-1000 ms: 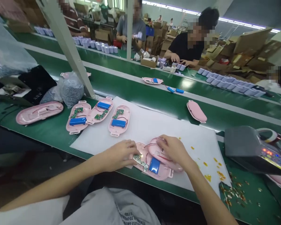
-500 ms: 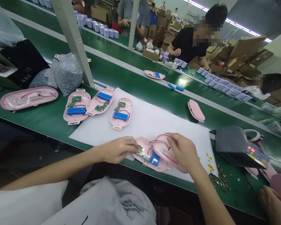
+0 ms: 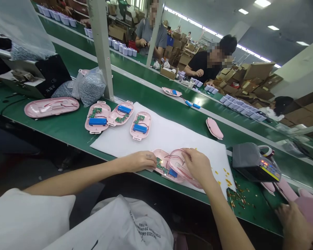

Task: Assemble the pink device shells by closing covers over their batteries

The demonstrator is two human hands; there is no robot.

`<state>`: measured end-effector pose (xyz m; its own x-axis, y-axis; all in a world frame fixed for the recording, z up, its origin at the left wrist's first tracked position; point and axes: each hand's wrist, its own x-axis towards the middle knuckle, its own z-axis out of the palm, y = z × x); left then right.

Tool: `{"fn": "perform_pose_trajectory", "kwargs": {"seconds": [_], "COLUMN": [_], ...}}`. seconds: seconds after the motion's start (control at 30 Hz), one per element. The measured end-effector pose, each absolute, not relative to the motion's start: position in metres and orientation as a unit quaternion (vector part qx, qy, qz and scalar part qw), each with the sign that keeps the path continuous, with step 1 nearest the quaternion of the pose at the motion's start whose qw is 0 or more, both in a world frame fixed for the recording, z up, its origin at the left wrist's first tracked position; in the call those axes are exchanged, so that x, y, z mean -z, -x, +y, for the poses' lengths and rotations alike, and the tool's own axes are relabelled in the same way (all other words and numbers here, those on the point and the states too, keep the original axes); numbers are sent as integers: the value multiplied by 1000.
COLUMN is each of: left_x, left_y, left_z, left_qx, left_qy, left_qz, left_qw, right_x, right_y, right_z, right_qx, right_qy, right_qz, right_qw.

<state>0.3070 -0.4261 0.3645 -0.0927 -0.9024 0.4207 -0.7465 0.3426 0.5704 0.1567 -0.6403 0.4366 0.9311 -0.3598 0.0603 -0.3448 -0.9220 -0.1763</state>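
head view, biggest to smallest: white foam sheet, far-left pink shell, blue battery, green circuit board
White foam sheet, far-left pink plastic shell, then blue battery and green circuit board, which look too alike to rank.

The pink plastic shells have a smooth, glossy finish that catches the overhead light. Each blue battery pack looks wrapped in shiny film, and the green circuit board has a faint lacquered sheen. The white foam sheet looks soft and matt, the green belt smooth and rubbery, the brown cardboard cartons rough, and the clear plastic bag thin and crinkled.
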Motion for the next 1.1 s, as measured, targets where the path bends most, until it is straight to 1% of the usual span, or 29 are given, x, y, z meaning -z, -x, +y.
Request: {"fn": "perform_pose_trajectory", "kwargs": {"seconds": [0.17,0.3,0.53,0.57,0.63,0.73,0.8,0.87,0.93,1.0,1.03,1.07,1.1], "left_x": [-366,-364,-358,-356,-354,-356,-361,-365,-368,-367,-366,-364,-363], "left_y": [-306,-306,-307,-306,-303,-295,-289,-282,-278,-277,-278,-279,-282], "left_z": [-425,-424,-426,-426,-428,-434,-443,-454,-465,-473,-476,-477,-477], "left_qx": [93,45,64,75,110,165,159,84,-74,-228,-267,-269,-238], "left_qy": [-557,-530,-543,-540,-548,-607,-639,-647,-652,-647,-644,-644,-643], "left_qz": [-740,-763,-754,-748,-699,-526,-431,-434,-481,-511,-519,-528,-540], "left_qw": [365,368,363,378,445,573,616,621,581,517,494,484,488], "right_x": [-436,-433,-425,-424,-423,-421,-420,-421,-423,-425,-427,-428,-429], "right_y": [-155,-157,-155,-154,-151,-147,-147,-151,-158,-164,-166,-168,-169], "right_z": [-637,-637,-634,-634,-633,-629,-623,-615,-608,-603,-602,-602,-603], "right_qx": [44,42,50,54,70,110,135,159,182,210,226,244,260], "right_qy": [980,979,979,980,981,980,977,975,975,973,971,967,962], "right_qz": [181,182,180,180,175,165,143,105,64,48,53,64,76], "right_qw": [73,76,75,69,46,-24,-78,-112,-111,-81,-63,-46,-32]}}
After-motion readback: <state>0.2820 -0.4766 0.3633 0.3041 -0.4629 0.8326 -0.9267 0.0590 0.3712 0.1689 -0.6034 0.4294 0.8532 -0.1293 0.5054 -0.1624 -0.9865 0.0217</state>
